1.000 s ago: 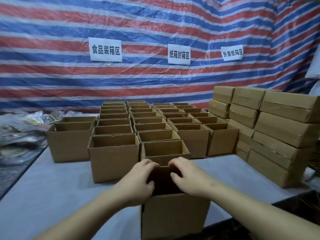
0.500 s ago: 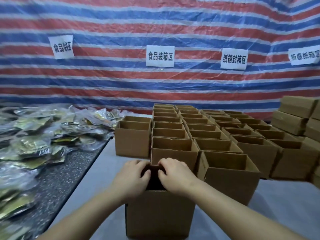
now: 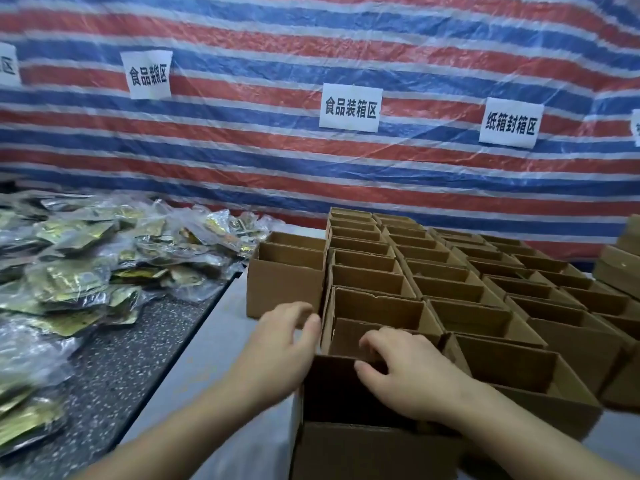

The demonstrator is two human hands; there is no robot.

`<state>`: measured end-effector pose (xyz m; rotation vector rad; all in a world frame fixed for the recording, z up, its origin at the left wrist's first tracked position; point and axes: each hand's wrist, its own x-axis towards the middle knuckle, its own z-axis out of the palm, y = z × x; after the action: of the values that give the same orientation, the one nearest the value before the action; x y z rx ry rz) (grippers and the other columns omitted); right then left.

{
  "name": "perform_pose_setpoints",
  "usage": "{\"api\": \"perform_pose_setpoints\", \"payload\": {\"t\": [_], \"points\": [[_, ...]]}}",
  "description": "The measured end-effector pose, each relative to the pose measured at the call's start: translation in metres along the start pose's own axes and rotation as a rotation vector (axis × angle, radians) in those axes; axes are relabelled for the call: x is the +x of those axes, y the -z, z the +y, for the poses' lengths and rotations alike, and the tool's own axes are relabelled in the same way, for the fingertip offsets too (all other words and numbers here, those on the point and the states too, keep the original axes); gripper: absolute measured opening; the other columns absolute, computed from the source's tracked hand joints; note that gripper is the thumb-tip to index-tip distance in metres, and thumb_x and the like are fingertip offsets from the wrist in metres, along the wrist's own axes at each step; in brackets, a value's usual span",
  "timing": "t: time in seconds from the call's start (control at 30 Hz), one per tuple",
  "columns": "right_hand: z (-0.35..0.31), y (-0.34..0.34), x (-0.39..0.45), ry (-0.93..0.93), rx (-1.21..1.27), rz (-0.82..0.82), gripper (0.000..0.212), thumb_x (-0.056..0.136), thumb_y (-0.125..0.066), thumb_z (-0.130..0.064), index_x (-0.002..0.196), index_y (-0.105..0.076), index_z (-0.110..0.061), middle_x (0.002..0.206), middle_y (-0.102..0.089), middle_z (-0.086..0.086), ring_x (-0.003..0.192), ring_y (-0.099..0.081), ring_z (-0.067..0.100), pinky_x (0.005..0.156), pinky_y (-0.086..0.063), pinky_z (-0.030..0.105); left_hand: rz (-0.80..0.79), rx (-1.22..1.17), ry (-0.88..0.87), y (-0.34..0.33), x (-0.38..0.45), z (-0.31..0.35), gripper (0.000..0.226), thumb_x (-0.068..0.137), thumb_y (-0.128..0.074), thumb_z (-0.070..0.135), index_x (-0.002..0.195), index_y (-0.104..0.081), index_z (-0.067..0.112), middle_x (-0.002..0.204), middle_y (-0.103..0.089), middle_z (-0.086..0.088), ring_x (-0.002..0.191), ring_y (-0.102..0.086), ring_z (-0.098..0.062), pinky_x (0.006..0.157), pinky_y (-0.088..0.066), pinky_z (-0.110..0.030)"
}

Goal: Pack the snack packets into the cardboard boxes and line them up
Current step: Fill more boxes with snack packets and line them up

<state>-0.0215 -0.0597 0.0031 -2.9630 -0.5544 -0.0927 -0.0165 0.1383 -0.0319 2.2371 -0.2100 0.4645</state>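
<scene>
An open cardboard box (image 3: 363, 452) stands nearest me on the grey table (image 3: 214, 344), its far wall touching a row of open, empty cardboard boxes (image 3: 450, 285). My right hand (image 3: 408, 372) reaches over the near box, and its fingers and thumb curl round the far rim. My left hand (image 3: 280, 344) hovers just left of that box with loosely bent fingers, holding nothing. A pile of snack packets (image 3: 86, 265) in clear plastic lies on the dark speckled table (image 3: 121, 368) to the left.
Several rows of open boxes fill the table's middle and right. Closed cardboard boxes (image 3: 620, 268) are stacked at the far right. A striped tarp wall (image 3: 311, 161) with paper signs runs behind everything. A bare strip of grey table lies between the packets and the boxes.
The view has swung left, bringing the packet pile closer. My left hand has come off the near box's rim and moved left. My right hand stays on the box.
</scene>
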Motion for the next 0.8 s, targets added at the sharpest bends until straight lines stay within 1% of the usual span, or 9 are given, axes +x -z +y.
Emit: {"api": "perform_pose_setpoints", "payload": {"t": [0.1,0.17,0.27,0.37,0.43,0.53,0.67,0.73,0.8], "points": [[-0.001,0.018,0.023,0.012,0.022,0.104,0.036,0.098,-0.049,-0.055,0.126,-0.057,-0.034,0.115,-0.059,-0.014,0.106,-0.056,0.004,0.095,-0.052,0.03,0.103,0.23,0.071,0.031,0.053,-0.056,0.029,0.098,-0.05,0.024,0.121,-0.061,0.01,0.118,-0.064,-0.007,0.112,-0.057,-0.024,0.093,-0.044,-0.034],[0.0,0.03,0.047,0.034,0.014,0.137,0.039,0.099,-0.049,-0.052,0.13,-0.057,-0.031,0.12,-0.06,-0.012,0.111,-0.055,0.006,0.099,-0.051,0.032,0.021,0.48,0.201,0.048,0.092,-0.104,0.032,0.097,-0.048,0.024,0.123,-0.059,0.009,0.123,-0.062,-0.011,0.112,-0.057,-0.027,0.093,-0.048,-0.037],[0.004,0.04,0.089,0.068,0.019,0.174,0.037,0.1,-0.05,-0.049,0.131,-0.058,-0.029,0.121,-0.06,-0.011,0.112,-0.055,0.007,0.1,-0.05,0.034,-0.139,0.873,0.331,0.063,0.136,-0.175,0.035,0.093,-0.046,0.025,0.127,-0.051,0.016,0.125,-0.055,-0.006,0.114,-0.053,-0.026,0.091,-0.05,-0.039],[0.008,0.04,0.131,0.106,-0.004,0.187,0.035,0.1,-0.051,-0.048,0.128,-0.059,-0.03,0.119,-0.06,-0.012,0.11,-0.054,0.006,0.098,-0.05,0.03,-0.253,1.114,0.374,0.062,0.17,-0.237,0.05,0.09,-0.053,0.027,0.139,-0.043,0.024,0.136,-0.048,-0.003,0.126,-0.045,-0.024,0.094,-0.046,-0.036],[0.011,0.037,0.155,0.141,-0.025,0.185,0.034,0.099,-0.051,-0.049,0.127,-0.06,-0.031,0.118,-0.059,-0.014,0.111,-0.054,0.005,0.099,-0.048,0.029,-0.317,1.236,0.383,0.054,0.188,-0.271,0.061,0.091,-0.056,0.035,0.147,-0.033,0.025,0.147,-0.039,-0.004,0.138,-0.035,-0.026,0.103,-0.039,-0.038],[0.018,0.034,0.181,0.167,-0.013,0.196,0.035,0.096,-0.05,-0.053,0.125,-0.06,-0.035,0.113,-0.057,-0.018,0.107,-0.053,0.001,0.093,-0.049,0.025,-0.342,1.406,0.328,0.045,0.207,-0.304,0.064,0.092,-0.055,0.032,0.15,-0.029,0.025,0.15,-0.034,-0.002,0.138,-0.033,-0.024,0.106,-0.033,-0.038],[0.025,0.029,0.201,0.181,0.02,0.191,0.038,0.091,-0.048,-0.058,0.121,-0.059,-0.039,0.111,-0.056,-0.022,0.104,-0.053,-0.001,0.081,-0.045,0.015,-0.299,1.44,0.333,0.041,0.22,-0.327,0.048,0.1,-0.037,0.023,0.147,-0.038,0.028,0.15,-0.038,0.0,0.136,-0.037,-0.023,0.105,-0.034,-0.039],[0.026,0.028,0.205,0.188,0.042,0.19,0.035,0.093,-0.05,-0.056,0.122,-0.059,-0.038,0.112,-0.054,-0.024,0.104,-0.052,-0.003,0.075,-0.039,0.01,-0.264,1.321,0.383,0.043,0.22,-0.329,0.044,0.099,-0.036,0.019,0.14,-0.047,0.03,0.145,-0.046,0.001,0.132,-0.043,-0.022,0.099,-0.042,-0.037],[0.025,0.029,0.202,0.194,0.056,0.187,0.034,0.096,-0.052,-0.053,0.124,-0.059,-0.036,0.114,-0.054,-0.023,0.105,-0.052,-0.002,0.076,-0.039,0.01,-0.151,1.1,0.414,0.048,0.217,-0.319,0.041,0.094,-0.038,0.012,0.128,-0.055,0.027,0.127,-0.06,0.0,0.114,-0.057,-0.021,0.086,-0.051,-0.035]]}}
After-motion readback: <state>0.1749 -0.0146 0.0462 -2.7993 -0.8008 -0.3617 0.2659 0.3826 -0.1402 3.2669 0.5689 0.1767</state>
